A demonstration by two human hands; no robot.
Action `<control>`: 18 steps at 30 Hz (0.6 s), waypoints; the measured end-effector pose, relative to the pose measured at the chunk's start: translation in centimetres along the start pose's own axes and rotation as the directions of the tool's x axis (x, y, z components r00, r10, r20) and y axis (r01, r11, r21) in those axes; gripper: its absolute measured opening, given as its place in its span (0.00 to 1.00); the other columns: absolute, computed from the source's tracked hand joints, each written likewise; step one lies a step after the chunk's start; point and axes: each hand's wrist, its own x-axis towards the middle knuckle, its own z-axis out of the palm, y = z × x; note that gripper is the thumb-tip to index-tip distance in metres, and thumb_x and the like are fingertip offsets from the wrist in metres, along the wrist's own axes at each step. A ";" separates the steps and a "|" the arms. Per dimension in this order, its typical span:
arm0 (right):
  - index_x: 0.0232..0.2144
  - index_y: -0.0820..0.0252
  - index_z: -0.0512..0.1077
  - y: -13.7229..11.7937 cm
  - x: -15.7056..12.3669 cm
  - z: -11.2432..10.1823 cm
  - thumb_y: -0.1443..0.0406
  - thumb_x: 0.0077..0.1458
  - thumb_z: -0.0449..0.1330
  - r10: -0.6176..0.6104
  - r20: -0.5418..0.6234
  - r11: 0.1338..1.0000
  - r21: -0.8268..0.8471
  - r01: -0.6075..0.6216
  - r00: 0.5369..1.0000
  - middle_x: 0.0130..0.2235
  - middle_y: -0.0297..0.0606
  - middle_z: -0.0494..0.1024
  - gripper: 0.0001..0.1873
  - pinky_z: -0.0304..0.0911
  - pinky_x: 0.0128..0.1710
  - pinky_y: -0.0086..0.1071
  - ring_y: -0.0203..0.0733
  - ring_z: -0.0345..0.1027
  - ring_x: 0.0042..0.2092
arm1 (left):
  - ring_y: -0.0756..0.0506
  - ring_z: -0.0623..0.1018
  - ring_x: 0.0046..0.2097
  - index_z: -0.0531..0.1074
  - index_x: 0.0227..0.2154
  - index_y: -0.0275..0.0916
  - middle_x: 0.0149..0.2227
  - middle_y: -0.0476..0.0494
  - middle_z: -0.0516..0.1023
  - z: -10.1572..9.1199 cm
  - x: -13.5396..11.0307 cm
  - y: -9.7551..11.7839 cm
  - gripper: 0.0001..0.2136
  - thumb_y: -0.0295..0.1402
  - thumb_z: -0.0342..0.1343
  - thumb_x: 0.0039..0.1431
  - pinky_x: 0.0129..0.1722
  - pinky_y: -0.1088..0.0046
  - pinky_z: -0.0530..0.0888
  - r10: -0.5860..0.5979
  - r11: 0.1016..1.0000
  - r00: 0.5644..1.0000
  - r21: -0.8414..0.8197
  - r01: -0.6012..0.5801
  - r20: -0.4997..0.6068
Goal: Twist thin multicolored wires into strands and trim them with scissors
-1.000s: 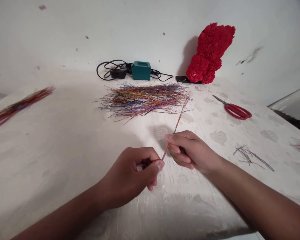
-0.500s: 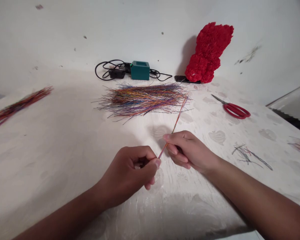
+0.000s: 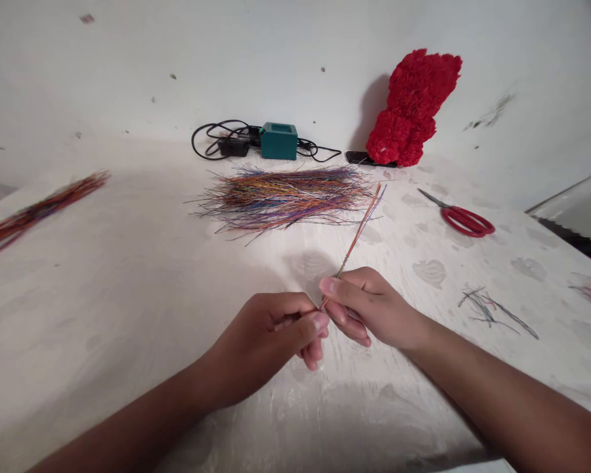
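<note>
while left hand [image 3: 263,348] and right hand [image 3: 369,309] pinch twisted wire bundle [image 3: 355,240], hands nearly touching over surface [image 3: 128,315]: bundle light, springy, strands slippery; best held at twisted base, not splayed tips.

From the person's head, the camera looks forward and down, close over the left hand [image 3: 261,348] and right hand [image 3: 374,309], onto the surface [image 3: 103,315].

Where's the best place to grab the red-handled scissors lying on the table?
Grip the scissors' red plastic finger loops, coming from above on the right side: they lie flat on the table nearest you, while the narrow steel blades, apparently closed, point away to the left.
</note>
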 end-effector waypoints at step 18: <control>0.17 0.60 0.62 0.1 0.7 0.3 0.52 0.63 0.54 0.020 -0.126 0.995 0.097 -0.008 0.992 0.10 0.24 0.58 0.27 0.43 0.12 0.23 0.27 0.48 0.11 | 0.53 0.72 0.24 0.70 0.23 0.37 0.19 0.53 0.74 0.3 -0.2 -0.2 0.15 0.37 0.50 0.65 0.28 0.78 0.69 -0.034 0.996 0.989 0.079 0.045 -0.141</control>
